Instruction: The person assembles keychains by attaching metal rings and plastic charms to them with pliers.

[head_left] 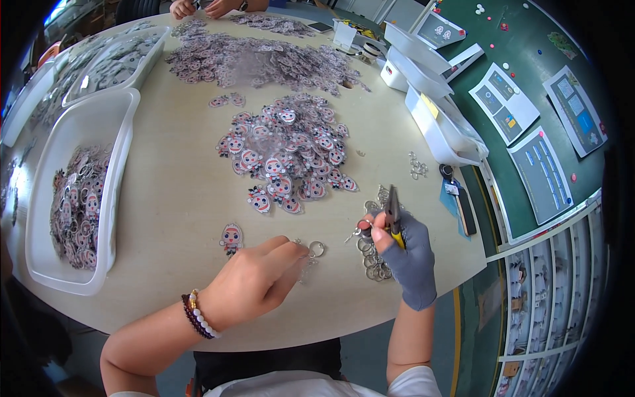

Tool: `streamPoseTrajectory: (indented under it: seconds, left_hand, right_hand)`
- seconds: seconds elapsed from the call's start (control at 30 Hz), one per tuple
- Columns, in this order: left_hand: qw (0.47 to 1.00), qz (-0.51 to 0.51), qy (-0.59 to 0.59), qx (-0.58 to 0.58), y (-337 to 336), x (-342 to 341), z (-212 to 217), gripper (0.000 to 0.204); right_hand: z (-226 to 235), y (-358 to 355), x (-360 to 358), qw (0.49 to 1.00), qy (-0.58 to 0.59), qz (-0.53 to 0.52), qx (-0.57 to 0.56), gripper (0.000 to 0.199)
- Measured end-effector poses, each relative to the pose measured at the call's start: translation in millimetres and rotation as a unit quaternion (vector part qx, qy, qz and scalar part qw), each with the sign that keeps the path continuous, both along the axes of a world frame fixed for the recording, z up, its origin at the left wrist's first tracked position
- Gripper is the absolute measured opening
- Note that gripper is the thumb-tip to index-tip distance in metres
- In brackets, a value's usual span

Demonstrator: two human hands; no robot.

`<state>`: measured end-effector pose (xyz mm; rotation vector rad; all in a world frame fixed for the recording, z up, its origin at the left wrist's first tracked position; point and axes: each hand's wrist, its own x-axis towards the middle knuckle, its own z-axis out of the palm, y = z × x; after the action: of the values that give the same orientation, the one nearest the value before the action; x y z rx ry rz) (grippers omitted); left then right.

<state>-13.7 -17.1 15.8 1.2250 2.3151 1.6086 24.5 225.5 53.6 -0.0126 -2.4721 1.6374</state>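
Note:
My left hand [254, 281], with bead bracelets on the wrist, rests on the round table and pinches a small clear charm with a metal ring [316, 249] at its fingertips. My right hand [405, 255] wears a grey glove and grips small pliers [394, 215] with yellow handles, jaws pointing up. A pile of metal key rings [374, 261] lies just under and left of the right hand. One cartoon-figure charm [231, 237] lies alone left of my left hand. A heap of the same charms [288, 152] sits farther back on the table.
A white tray [116, 192] holding finished charms stands at the left, with more trays behind it. A wider spread of charms [264, 63] covers the far side, where another person's hands [198, 6] work. White bins [436, 126] and a dark tag [463, 205] lie at the right edge.

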Motion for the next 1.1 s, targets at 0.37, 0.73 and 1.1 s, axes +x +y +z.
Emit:
streamPoseTrajectory:
  seconds: [0.37,0.73,1.1]
  left_hand:
    - [0.992,0.009,0.122,-0.035,3.3,3.1,-5.3,0.019]
    - [0.99,0.014,0.138,-0.038,1.7,3.8,-3.1,0.018]
    - [0.986,0.055,0.153,0.022,0.1,2.5,-1.5,0.037]
  right_hand:
    - [6.1,-27.5,14.0,0.975,-0.044,0.081,-0.204,0.008]
    - [5.6,-28.1,14.2,0.974,-0.06,0.074,-0.206,0.007]
    - [8.6,-25.4,26.5,0.997,-0.038,0.066,0.02,0.012]
